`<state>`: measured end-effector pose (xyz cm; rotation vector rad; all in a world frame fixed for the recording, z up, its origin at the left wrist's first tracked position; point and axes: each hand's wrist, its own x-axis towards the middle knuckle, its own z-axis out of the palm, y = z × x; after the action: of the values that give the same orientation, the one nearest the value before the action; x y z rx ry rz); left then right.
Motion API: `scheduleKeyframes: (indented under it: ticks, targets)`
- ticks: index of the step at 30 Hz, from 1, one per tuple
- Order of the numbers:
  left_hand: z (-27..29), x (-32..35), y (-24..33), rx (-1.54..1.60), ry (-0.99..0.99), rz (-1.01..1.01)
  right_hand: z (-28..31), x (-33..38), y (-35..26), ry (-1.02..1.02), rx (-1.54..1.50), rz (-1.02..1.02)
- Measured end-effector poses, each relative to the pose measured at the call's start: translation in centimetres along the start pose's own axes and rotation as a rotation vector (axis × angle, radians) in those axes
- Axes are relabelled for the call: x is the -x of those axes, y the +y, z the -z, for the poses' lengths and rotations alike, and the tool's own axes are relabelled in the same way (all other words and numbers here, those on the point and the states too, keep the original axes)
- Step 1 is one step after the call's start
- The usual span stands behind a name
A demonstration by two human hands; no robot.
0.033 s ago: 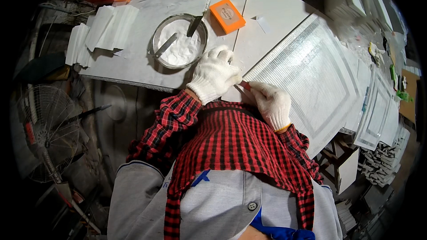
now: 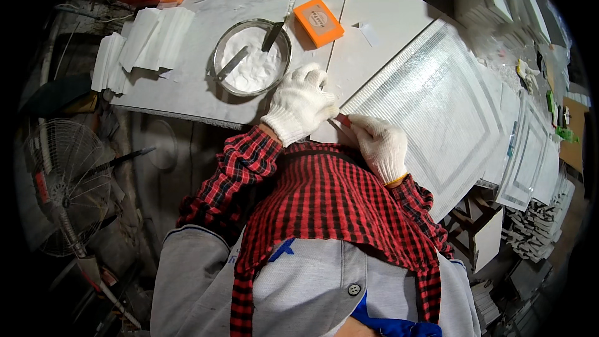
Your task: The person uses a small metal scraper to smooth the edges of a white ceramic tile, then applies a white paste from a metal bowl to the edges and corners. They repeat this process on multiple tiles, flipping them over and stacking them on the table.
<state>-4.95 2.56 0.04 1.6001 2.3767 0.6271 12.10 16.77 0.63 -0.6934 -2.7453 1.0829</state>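
Centre frame: left hand [image 2: 301,105] lies open-fingered on the white slab [image 2: 374,37]; right hand [image 2: 382,145] pinches a small red tool [image 2: 344,120] against the ribbed panel [image 2: 437,106].

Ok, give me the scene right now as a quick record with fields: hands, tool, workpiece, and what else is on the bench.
left hand: gloved left hand resting on the white slab
right hand: gloved right hand pinching a small red-tipped tool
workpiece: patterned mosaic panel, tool at its near corner
bench: round bowl of white powder with two scrapers in it, orange block, stacked white strips
floor: fan at left
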Motion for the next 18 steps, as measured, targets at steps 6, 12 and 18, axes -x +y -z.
scheduleKeyframes:
  ticks: [6, 12, 18]
  targets:
    - [0.1, 0.0, -0.8, -0.041, -0.020, -0.096, -0.6, 0.7, -0.5, -0.045, 0.013, -0.019]
    - [1.0, 1.7, -0.6, 0.084, 0.060, -0.088, -0.3, 1.6, -0.9, -0.082, -0.127, -0.032]
    - [1.5, 4.7, 0.8, 0.196, 0.090, -0.019, 0.5, 3.2, -2.9, -0.160, -0.071, 0.032]
